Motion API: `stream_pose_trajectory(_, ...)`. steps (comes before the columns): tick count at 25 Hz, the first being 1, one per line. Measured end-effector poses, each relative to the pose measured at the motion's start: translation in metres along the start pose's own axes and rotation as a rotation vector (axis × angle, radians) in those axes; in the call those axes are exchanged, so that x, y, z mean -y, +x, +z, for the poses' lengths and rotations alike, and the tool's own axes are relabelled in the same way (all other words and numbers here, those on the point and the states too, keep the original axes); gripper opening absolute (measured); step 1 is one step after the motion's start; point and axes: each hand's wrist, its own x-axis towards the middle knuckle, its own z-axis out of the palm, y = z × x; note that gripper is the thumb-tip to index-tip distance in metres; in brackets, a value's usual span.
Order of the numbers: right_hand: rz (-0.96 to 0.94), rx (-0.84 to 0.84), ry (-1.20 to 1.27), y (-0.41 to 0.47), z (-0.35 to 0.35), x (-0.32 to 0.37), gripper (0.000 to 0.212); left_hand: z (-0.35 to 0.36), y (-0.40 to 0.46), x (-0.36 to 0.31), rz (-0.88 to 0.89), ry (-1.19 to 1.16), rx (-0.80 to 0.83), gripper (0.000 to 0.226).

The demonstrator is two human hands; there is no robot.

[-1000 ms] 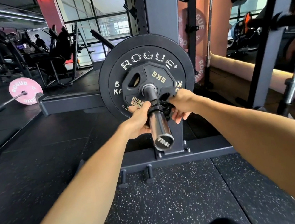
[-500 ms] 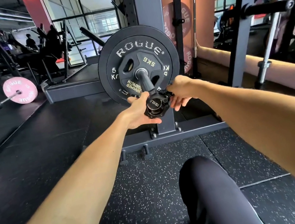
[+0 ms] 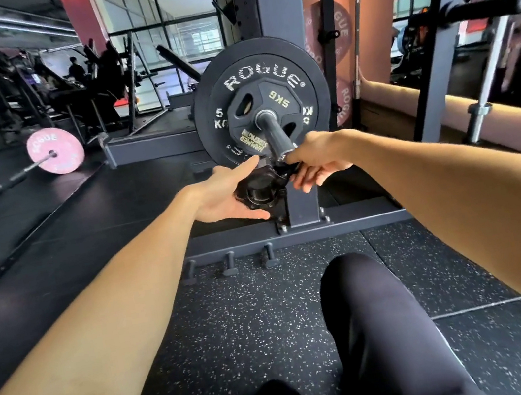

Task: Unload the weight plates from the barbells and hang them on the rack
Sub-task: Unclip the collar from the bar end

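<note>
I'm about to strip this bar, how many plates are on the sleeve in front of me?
2: a large black Rogue plate at the back and a small 5 kg plate in front of it, both on the sleeve. More could be hidden behind the large one.

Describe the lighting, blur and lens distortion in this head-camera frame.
Head view: daylight from the rear windows leaves the gym machines in silhouette; wide-angle distortion bows the rack upright and stretches both forearms; the right edge smears with motion blur; the Rogue plate and the collar between left hand and right hand stay sharp.
</note>
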Motion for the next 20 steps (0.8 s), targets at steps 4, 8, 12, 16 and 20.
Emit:
stream_pose_trajectory(4,-0.113,0.077,0.083,0.022,0.0,0.042,0.026,-0.045,-0.024,-0.021,0.116,0.124,-0.146,0.061)
stream_pose_trajectory(8,-0.262,0.097,0.117,0.062,-0.004,0.089,0.022,-0.099,-0.02,-0.049,0.231,0.226,-0.322,0.074)
stream_pose_trajectory(12,-0.378,0.037,0.056,0.123,-0.002,0.134,0.02,-0.157,0.0,-0.082,0.278,0.289,-0.411,0.083)
stream_pose_trajectory(16,-0.437,-0.137,-0.128,0.207,0.004,0.185,0.022,-0.226,0.041,-0.114,0.292,0.351,-0.54,0.09)
stream_pose_trajectory(20,-0.449,-0.192,-0.094,0.287,0.012,0.227,0.015,-0.293,0.091,-0.136,0.253,0.445,-0.6,0.089)
